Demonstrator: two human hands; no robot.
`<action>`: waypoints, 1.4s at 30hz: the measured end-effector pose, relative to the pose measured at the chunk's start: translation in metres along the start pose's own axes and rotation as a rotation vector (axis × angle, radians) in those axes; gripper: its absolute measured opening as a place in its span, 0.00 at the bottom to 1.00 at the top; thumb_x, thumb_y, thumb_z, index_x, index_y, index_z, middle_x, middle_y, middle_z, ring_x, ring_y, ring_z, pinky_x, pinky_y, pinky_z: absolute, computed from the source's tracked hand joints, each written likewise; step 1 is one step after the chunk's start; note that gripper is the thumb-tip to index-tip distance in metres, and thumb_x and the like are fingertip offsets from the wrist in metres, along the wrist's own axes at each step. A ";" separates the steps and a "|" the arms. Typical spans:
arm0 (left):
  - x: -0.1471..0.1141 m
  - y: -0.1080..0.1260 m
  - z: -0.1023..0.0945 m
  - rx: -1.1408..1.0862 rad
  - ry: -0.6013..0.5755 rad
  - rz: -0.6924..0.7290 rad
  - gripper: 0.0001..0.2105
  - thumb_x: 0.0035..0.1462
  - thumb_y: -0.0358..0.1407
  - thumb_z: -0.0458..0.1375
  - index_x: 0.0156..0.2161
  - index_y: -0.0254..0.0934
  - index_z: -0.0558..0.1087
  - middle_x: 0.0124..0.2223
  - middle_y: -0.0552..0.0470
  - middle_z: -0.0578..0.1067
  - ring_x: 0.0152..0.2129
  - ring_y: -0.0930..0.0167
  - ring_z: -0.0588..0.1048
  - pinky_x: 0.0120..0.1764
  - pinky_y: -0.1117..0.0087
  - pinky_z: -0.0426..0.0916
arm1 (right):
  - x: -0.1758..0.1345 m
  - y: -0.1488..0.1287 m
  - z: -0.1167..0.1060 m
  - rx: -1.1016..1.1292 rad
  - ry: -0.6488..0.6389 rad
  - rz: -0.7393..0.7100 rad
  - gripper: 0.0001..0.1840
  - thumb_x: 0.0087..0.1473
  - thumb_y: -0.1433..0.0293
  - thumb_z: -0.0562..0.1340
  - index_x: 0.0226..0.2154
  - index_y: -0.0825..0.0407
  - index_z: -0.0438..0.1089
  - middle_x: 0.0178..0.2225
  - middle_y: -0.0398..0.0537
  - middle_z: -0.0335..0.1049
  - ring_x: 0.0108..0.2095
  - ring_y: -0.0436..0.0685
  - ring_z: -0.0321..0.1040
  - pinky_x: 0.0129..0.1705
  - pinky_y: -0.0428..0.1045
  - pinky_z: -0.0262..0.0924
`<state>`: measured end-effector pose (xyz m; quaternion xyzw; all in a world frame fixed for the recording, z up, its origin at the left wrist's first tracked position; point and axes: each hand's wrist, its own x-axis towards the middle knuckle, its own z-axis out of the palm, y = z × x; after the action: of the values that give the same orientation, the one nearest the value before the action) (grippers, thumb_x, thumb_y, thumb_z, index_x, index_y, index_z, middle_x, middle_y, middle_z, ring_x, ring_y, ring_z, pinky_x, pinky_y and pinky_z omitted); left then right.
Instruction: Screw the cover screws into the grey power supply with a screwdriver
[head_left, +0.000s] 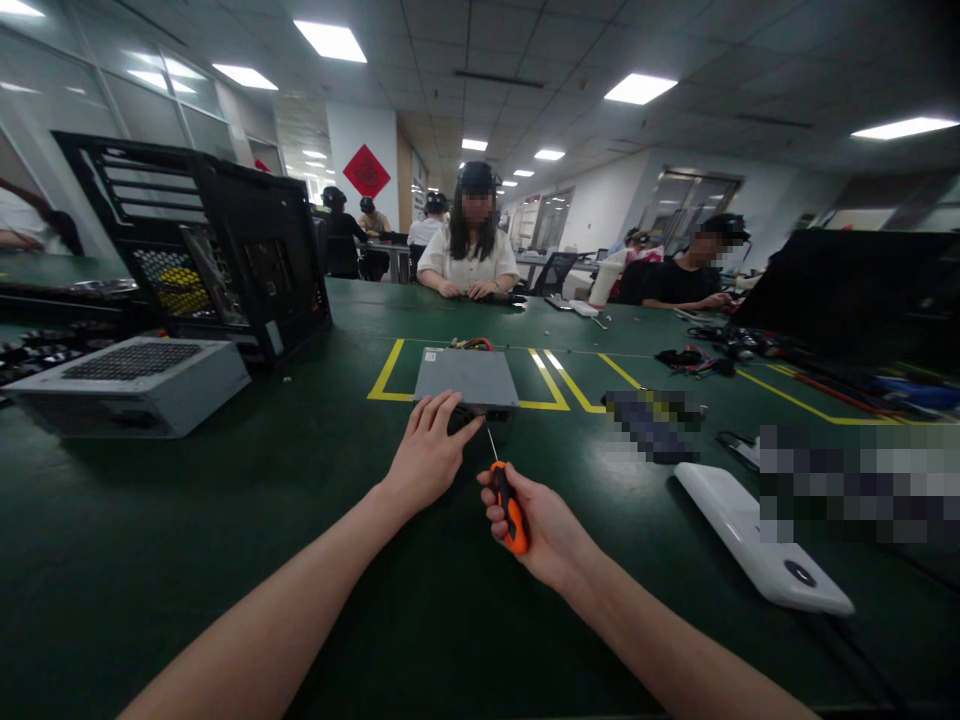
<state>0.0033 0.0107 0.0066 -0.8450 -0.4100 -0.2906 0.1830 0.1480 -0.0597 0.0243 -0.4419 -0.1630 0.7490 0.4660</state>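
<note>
A grey metal power supply unit (466, 374) lies flat on the green table in front of me, with a bundle of coloured wires at its far side. My left hand (426, 455) rests against its near edge, fingers stretched out over the edge and the index finger pointing right. In my right hand (544, 520) is a screwdriver (512, 510) with an orange and black handle, the fingers closed around it. Its thin shaft points up and away, and the tip meets the near face of the unit beside my left index finger. The exact contact spot is too small to make out.
Yellow tape lines (386, 370) mark the table. To the left stand a black computer case (255, 250) and another power supply (142, 385). A white device (757, 535) lies at the right, near cables (694, 360). A person (469, 240) sits opposite; others sit farther back.
</note>
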 end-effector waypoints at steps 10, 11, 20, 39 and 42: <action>0.000 0.001 0.000 -0.010 0.021 0.006 0.20 0.51 0.27 0.51 0.50 0.44 0.66 0.56 0.44 0.57 0.55 0.60 0.53 0.54 0.54 0.51 | 0.002 0.000 -0.003 -0.031 -0.006 -0.021 0.10 0.54 0.67 0.53 0.29 0.57 0.63 0.23 0.44 0.61 0.19 0.43 0.58 0.18 0.39 0.54; 0.000 0.001 0.000 -0.014 0.021 0.008 0.20 0.51 0.27 0.51 0.50 0.44 0.66 0.55 0.44 0.57 0.55 0.60 0.53 0.54 0.54 0.51 | 0.002 0.000 -0.004 -0.037 -0.017 -0.001 0.12 0.55 0.65 0.51 0.30 0.57 0.64 0.23 0.44 0.61 0.19 0.44 0.58 0.18 0.39 0.55; 0.000 0.001 -0.001 -0.046 0.026 0.014 0.20 0.52 0.27 0.50 0.50 0.44 0.66 0.55 0.44 0.57 0.54 0.61 0.54 0.55 0.53 0.49 | 0.000 0.001 -0.003 -0.027 -0.019 -0.071 0.07 0.52 0.70 0.55 0.27 0.57 0.62 0.22 0.43 0.61 0.17 0.42 0.55 0.16 0.37 0.48; -0.001 0.000 0.001 -0.011 0.009 0.008 0.19 0.52 0.28 0.50 0.50 0.44 0.65 0.55 0.45 0.56 0.55 0.61 0.53 0.55 0.54 0.49 | 0.001 -0.001 -0.005 0.007 0.015 -0.072 0.09 0.51 0.65 0.57 0.29 0.56 0.64 0.22 0.44 0.62 0.17 0.42 0.56 0.14 0.37 0.47; -0.001 0.000 0.001 -0.007 0.004 0.014 0.19 0.53 0.29 0.50 0.50 0.44 0.65 0.55 0.45 0.55 0.55 0.61 0.52 0.55 0.54 0.49 | 0.001 0.000 -0.005 0.001 0.006 -0.083 0.08 0.52 0.68 0.56 0.28 0.57 0.63 0.22 0.43 0.61 0.17 0.42 0.56 0.15 0.36 0.49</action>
<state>0.0035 0.0107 0.0057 -0.8479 -0.4026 -0.2924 0.1829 0.1525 -0.0594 0.0210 -0.4366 -0.1793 0.7278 0.4975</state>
